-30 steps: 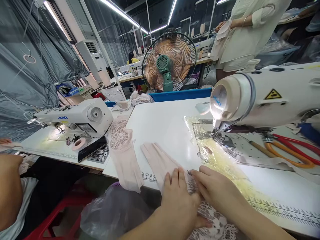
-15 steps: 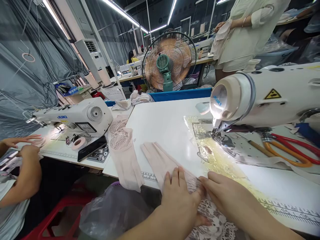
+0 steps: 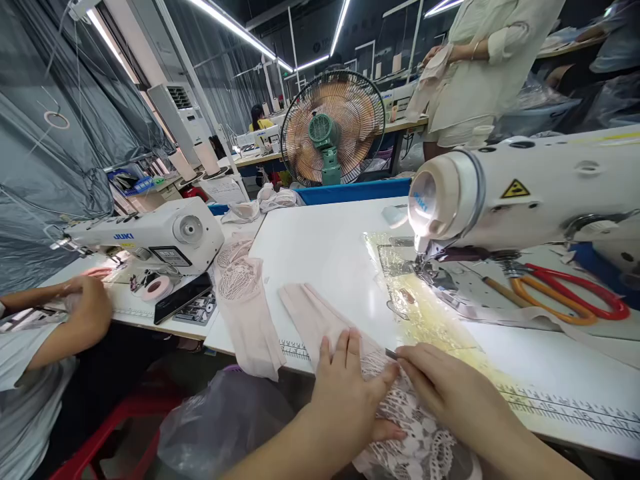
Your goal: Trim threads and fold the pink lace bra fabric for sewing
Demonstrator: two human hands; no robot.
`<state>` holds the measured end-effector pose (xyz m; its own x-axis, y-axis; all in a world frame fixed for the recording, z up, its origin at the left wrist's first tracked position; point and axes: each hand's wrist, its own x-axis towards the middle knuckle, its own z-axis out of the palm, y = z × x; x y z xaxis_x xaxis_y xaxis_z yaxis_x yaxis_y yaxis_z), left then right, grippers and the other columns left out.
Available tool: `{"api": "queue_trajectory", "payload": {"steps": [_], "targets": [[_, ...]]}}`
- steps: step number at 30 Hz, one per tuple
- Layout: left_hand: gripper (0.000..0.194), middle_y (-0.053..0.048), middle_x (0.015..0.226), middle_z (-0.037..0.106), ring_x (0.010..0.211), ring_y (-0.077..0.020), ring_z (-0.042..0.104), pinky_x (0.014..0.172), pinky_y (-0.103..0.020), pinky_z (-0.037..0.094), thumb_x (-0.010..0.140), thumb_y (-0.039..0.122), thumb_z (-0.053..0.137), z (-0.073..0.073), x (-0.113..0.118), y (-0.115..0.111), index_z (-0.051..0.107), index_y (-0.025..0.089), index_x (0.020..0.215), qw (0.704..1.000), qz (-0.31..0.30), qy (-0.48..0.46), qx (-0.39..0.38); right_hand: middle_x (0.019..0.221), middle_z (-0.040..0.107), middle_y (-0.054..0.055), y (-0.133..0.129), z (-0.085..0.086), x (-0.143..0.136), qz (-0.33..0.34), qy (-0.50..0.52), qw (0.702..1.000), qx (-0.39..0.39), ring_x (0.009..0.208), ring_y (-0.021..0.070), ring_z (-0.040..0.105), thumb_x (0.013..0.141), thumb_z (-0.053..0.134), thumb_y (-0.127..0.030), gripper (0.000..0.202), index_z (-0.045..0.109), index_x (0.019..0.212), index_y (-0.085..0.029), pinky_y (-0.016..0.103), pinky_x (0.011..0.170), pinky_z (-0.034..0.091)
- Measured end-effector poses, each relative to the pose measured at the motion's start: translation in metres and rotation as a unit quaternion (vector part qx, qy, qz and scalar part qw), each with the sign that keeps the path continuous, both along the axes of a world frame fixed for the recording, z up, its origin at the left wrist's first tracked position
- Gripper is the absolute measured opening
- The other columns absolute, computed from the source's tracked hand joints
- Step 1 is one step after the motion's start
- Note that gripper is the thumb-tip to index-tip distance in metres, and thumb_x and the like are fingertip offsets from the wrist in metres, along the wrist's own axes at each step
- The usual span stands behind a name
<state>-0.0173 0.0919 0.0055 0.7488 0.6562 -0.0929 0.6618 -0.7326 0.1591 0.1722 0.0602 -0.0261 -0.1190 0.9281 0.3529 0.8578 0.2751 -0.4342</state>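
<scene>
Pale pink fabric with a lace section [image 3: 407, 420] lies at the table's front edge, its plain end [image 3: 305, 310] pointing away from me. My left hand [image 3: 347, 387] rests on it with the fingers spread, pressing the cloth flat. My right hand [image 3: 440, 380] is closed on a thin dark tool [image 3: 391, 354], most of which is hidden in the fingers. The tool's tip sits at the fabric's edge, just right of my left fingers. Left of my hands lies another pink lace piece [image 3: 245, 300], hanging over the edge.
A sewing machine [image 3: 540, 190] stands at the right, with red-handled scissors [image 3: 585, 290] and orange handles [image 3: 555, 307] beneath it. A second machine [image 3: 165, 233], a tape roll [image 3: 157, 288] and a black phone [image 3: 183, 298] are at the left. A co-worker's hand [image 3: 93, 307] works there. A fan [image 3: 333, 127] stands behind.
The dark tool's tip now shows beyond my right fingers. My left hand has shifted slightly left, its fingers still spread. The co-worker's hands at the left have moved; the view has turned slightly.
</scene>
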Motion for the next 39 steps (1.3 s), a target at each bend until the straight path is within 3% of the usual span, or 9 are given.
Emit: {"api": "queue_trajectory", "payload": {"steps": [9,16,19,23,26,28,34,37,39], "targets": [[0.089,-0.028,0.150,0.021,0.138,-0.0420,0.019,0.106,-0.066,0.023,0.071,0.072,0.057,0.004,0.003,0.001,0.026,0.036,0.146,1.000,0.001,0.020,0.001,0.062,0.055,0.003,0.013,-0.001,-0.010,0.022,-0.095,0.995,0.022,0.054,0.0223,0.058,0.091,0.033,-0.017,0.033,0.065,0.081,-0.016,0.030,0.044,0.037],[0.084,-0.026,0.151,0.022,0.138,-0.0432,0.021,0.103,-0.069,0.025,0.070,0.071,0.059,0.001,0.005,0.001,0.031,0.040,0.143,1.000,0.004,0.022,0.009,0.063,0.056,0.002,0.004,0.003,0.003,0.031,-0.110,0.993,-0.002,0.054,0.0192,0.057,0.071,0.045,-0.006,0.022,0.061,0.073,-0.022,0.028,0.046,0.034],[0.081,-0.026,0.151,0.023,0.138,-0.0441,0.021,0.102,-0.069,0.025,0.071,0.071,0.059,-0.001,0.005,0.000,0.035,0.039,0.142,1.000,-0.001,0.021,0.008,0.061,0.057,0.002,-0.004,0.006,0.011,0.020,-0.100,0.995,-0.011,0.050,0.0190,0.057,0.078,0.040,-0.010,0.024,0.059,0.072,-0.022,0.028,0.044,0.035],[0.080,-0.026,0.151,0.022,0.138,-0.0451,0.019,0.102,-0.071,0.023,0.073,0.074,0.052,-0.003,0.001,0.002,0.035,0.038,0.142,1.000,-0.002,0.001,0.017,0.068,0.061,0.001,-0.012,0.011,0.014,-0.023,0.009,0.998,-0.049,0.059,0.0189,0.063,0.094,0.032,-0.030,0.025,0.054,0.082,-0.024,0.029,0.050,0.046],[0.080,-0.024,0.152,0.021,0.139,-0.0444,0.017,0.102,-0.072,0.022,0.074,0.078,0.042,-0.004,-0.008,0.010,0.031,0.040,0.144,0.999,-0.013,-0.017,0.029,0.064,0.059,-0.001,-0.014,0.009,0.010,-0.053,0.148,0.978,-0.137,0.059,0.0190,0.062,0.096,0.028,-0.044,0.030,0.040,0.074,-0.027,0.031,0.053,0.048],[0.078,-0.024,0.152,0.023,0.140,-0.0431,0.018,0.102,-0.070,0.022,0.077,0.078,0.037,-0.004,-0.016,0.018,0.030,0.039,0.144,0.998,-0.033,-0.020,0.040,0.065,0.058,0.000,-0.013,0.004,0.007,-0.049,0.181,0.969,-0.160,0.062,0.0201,0.062,0.096,0.024,-0.048,0.033,0.035,0.072,-0.028,0.032,0.055,0.049],[0.074,-0.020,0.145,0.040,0.134,-0.0385,0.035,0.101,-0.070,0.026,0.081,0.076,0.033,-0.009,-0.027,0.035,0.045,0.030,0.137,0.984,-0.083,-0.032,0.153,0.075,0.063,0.002,-0.006,0.000,-0.006,-0.013,0.185,0.973,-0.138,0.071,0.0197,0.065,0.097,0.025,-0.044,0.031,0.044,0.079,-0.028,0.031,0.059,0.052],[0.069,-0.017,0.128,0.058,0.123,-0.0323,0.048,0.106,-0.056,0.032,0.086,0.068,0.038,-0.013,-0.016,0.028,0.057,0.014,0.126,0.976,-0.097,-0.042,0.192,0.073,0.058,0.003,-0.003,0.005,-0.010,-0.017,0.163,0.981,-0.101,0.068,0.0203,0.061,0.095,0.029,-0.039,0.029,0.043,0.074,-0.026,0.033,0.060,0.051],[0.067,-0.018,0.121,0.061,0.115,-0.0303,0.053,0.103,-0.045,0.040,0.088,0.062,0.041,-0.018,-0.006,0.019,0.061,0.006,0.119,0.975,-0.073,-0.052,0.202,0.072,0.056,0.004,-0.001,0.007,-0.009,-0.021,0.142,0.987,-0.074,0.067,0.0210,0.060,0.092,0.031,-0.037,0.027,0.044,0.071,-0.026,0.035,0.060,0.051]]}}
